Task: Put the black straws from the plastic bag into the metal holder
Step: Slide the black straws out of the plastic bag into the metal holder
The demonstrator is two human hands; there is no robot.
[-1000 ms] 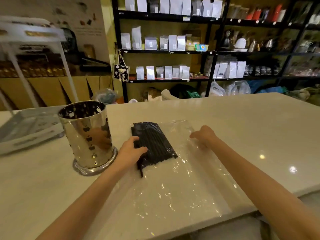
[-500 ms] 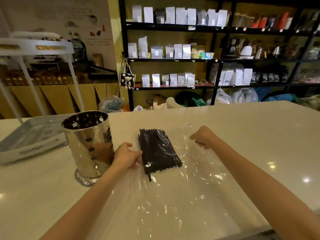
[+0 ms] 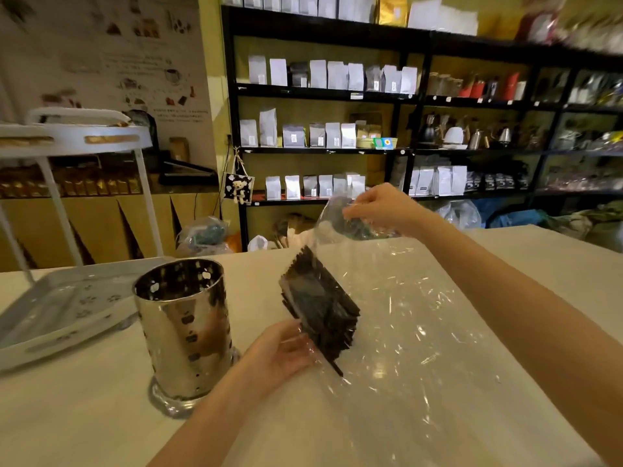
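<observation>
Plastic bag [image 3: 404, 315] now lifted, black straws [image 3: 320, 308] inside

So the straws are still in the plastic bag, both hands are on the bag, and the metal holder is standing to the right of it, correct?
Not quite. In the head view the metal holder stands to the left of the plastic bag, not the right. The rest holds: the black straws are still inside, with the left hand and right hand on the bag.

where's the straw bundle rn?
Head view, centre: the black straws are inside the plastic bag, tilted above the counter, between the left hand and right hand, right of the metal holder.
</observation>
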